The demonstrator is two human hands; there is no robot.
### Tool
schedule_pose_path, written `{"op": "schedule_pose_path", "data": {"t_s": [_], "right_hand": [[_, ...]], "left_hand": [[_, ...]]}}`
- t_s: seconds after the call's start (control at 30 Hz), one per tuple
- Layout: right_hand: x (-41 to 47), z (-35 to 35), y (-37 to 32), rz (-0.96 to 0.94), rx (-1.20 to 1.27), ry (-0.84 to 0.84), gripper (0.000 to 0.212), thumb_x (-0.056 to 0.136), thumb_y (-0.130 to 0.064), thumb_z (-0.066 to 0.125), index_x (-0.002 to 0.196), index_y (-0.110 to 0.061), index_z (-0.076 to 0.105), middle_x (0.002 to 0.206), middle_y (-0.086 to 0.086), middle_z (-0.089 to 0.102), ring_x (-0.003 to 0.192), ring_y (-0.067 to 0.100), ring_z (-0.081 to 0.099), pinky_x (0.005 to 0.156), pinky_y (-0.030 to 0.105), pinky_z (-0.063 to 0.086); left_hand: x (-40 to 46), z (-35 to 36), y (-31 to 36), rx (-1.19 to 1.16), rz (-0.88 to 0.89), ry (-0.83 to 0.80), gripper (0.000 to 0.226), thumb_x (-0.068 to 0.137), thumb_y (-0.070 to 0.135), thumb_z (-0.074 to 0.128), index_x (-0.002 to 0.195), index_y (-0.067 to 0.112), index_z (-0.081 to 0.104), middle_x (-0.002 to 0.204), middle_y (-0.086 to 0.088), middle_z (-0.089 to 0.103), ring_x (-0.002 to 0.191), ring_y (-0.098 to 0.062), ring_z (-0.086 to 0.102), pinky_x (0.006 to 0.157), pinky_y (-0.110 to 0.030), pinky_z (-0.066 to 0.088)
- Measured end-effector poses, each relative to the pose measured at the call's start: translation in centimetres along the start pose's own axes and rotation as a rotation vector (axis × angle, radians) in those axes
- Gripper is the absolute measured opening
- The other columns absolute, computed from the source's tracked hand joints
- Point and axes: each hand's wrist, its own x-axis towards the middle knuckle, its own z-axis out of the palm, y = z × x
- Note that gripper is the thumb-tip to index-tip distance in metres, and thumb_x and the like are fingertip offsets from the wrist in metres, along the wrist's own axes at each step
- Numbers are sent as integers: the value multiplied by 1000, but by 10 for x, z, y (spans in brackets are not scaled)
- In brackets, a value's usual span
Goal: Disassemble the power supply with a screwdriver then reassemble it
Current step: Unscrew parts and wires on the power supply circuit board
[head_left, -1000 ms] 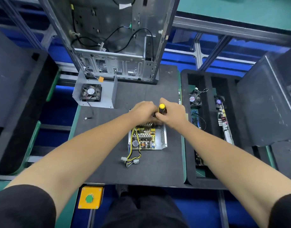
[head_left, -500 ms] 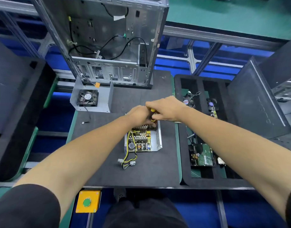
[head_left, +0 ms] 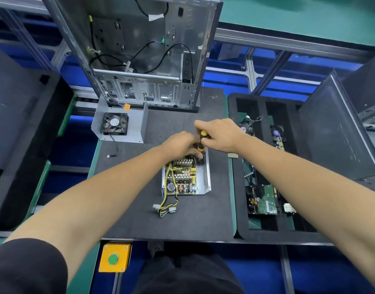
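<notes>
One power supply lies opened on the dark mat in front of me, its circuit board bare inside the metal tray, one bundle of yellow and black wires trailing off its near edge toward me. One screwdriver, black and yellow in the handle, stands nearly upright at the supply's far right corner; my right hand is wrapped around the handle, and my left hand presses down on the far end of the supply just beside it, fingers curled, though I cannot tell whether they pinch anything. One cover sits at the mat's far left with one fan inside it. One empty computer case stands behind. The black foam tray to the right holds what look like two small fans at the far end and one green board nearer me. One green button sits in a yellow box below the mat
</notes>
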Motion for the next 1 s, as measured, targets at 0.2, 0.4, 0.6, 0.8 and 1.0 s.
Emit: {"op": "schedule_pose_path", "data": {"t_s": [0.2, 0.4, 0.6, 0.8, 1.0], "right_hand": [[2, 4, 1, 141, 201, -15, 21, 75, -46, 43, 89, -32, 39, 63, -5, 55, 61, 16, 52, 55, 32, 33], [4, 3, 3, 216, 374, 53, 7, 83, -35, 42, 89, -32, 42, 69, -7, 59, 65, 15, 54, 58, 34, 33], [2, -8, 17, 303, 638, 275, 12, 83, -22, 44, 83, -33, 45, 73, -11, 59, 64, 23, 50, 63, 44, 44], [7, -11, 23, 306, 807, 371, 12, 79, -17, 45, 83, -28, 49, 69, -8, 56, 57, 12, 43, 60, 38, 37], [6, -8, 24, 315, 784, 374, 14, 81, -17, 43, 83, -29, 49, 68, -12, 57, 58, 10, 43, 61, 38, 38]], "left_hand": [[0, -3, 1, -26, 4, 34, 44, 82, 44, 82, 96, 4, 67, 85, -14, 69, 80, -28, 62, 76, -49, 52], [0, -5, -6, -249, 55, 33, 37, 79, 28, 88, 105, 11, 67, 96, 2, 74, 89, 0, 66, 84, -27, 50], [-7, -11, -22, -304, 3, 42, 54, 69, 40, 94, 112, 30, 63, 105, 15, 73, 104, 5, 65, 100, -28, 50], [-8, -4, -21, -360, -46, 59, 39, 77, 31, 91, 108, 25, 68, 94, 10, 77, 98, -1, 71, 98, -42, 56], [-8, -5, -16, -431, -20, 57, 30, 82, 21, 87, 106, 20, 68, 90, 3, 79, 89, -9, 75, 92, -34, 59]]}}
